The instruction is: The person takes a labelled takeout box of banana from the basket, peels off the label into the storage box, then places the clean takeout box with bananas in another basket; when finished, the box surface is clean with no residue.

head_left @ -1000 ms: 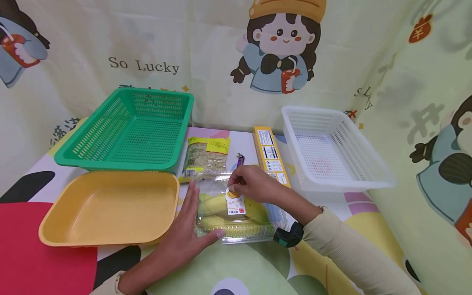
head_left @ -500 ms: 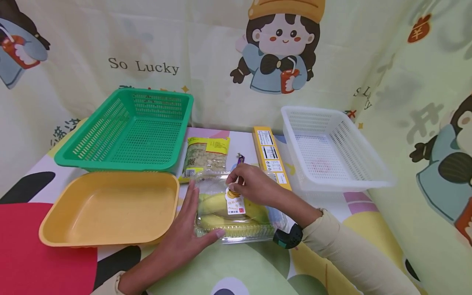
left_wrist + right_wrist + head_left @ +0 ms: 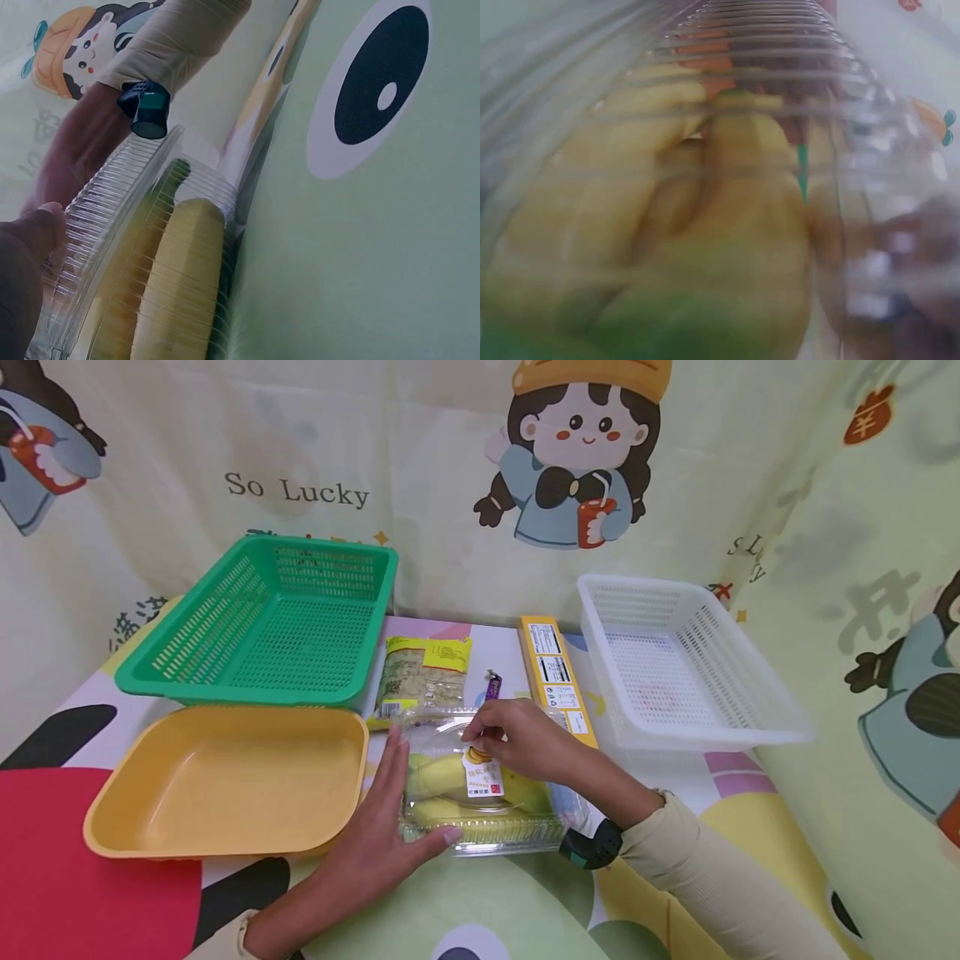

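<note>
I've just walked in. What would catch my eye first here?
Probably the bright green basket at the back left of the table, with a yellow tub in front. Then the clear plastic box of bananas in the middle, the left hand spread against it and the right hand at the top of its label. On the cloth behind, a large cartoon figure wears an orange hat.

Cream back cloth (image 3: 435, 485) behind multi-col. tabletop (image 3: 540, 902).
We've a cartoon girl (image 3: 577, 460) & "So Lucky" lettering (image 3: 296, 491) on it, pale side cloth (image 3: 817, 635) at R w/ similar prints, approx. soft light overall.
</note>
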### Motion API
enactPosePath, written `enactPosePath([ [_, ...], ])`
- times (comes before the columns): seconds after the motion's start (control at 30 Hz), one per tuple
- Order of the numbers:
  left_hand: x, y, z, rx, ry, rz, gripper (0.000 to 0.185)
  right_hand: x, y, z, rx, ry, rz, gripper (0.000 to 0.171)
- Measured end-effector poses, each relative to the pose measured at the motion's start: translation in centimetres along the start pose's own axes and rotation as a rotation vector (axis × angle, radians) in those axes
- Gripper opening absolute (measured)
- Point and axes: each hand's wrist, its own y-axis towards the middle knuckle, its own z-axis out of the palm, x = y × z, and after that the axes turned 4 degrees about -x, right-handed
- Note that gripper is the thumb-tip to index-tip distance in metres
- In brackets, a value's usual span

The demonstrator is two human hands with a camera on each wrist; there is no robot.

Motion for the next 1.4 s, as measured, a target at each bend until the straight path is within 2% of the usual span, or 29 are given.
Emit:
enactPosePath([
  [0.17, -0.08, 0.02, 0.00, -0.005, 0.016, 0.013, 0.112, -0.18, -0.16, 0.03, 0.011, 0.041, -0.026, 0.017],
  [0.27, -0.13, 0.05, -0.08, -0.007, 0.015, 0.011, 0.112, -0.20, -0.18, -0.03, -0.001, 0.055, -0.001, 0.015],
  [0.43, -0.16, 0.07, -0.13, 0.001, 0.010, 0.000, 0.113, -0.33, -0.17, 0.02, -0.035, 0.017, 0.078, 0.013],
  [0.7, -0.06, 0.03, -0.08, 0.002, 0.019, -0.002, 0.113, -0.20, 0.15, 0.39, -0.010, -0.008, 0.125, 0.006],
  [0.8, -0.05, 0.05, -0.02, 0.000, 0.018, 0.006, 0.112, -0.08, 0.29, 0.48, -0.006, -0.036, 0.131, 0.002],
  [0.93, -0.05, 0.06, 0.10, -0.006, 0.023, 0.018, 0.112, -0.02, 0.40, 0.53, 0.001, -0.063, 0.141, 0.005],
  [1.27, 0.08, 0.05, 0.06, -0.019, 0.026, 0.044, 0.112, 0.00, 0.71, 0.74, 0.035, -0.059, 0.138, 0.009],
  [1.4, 0.15, 0.07, 0.04, -0.013, 0.022, 0.033, 0.112, -0.12, 0.43, 0.71, 0.011, -0.050, 0.126, 0.008],
])
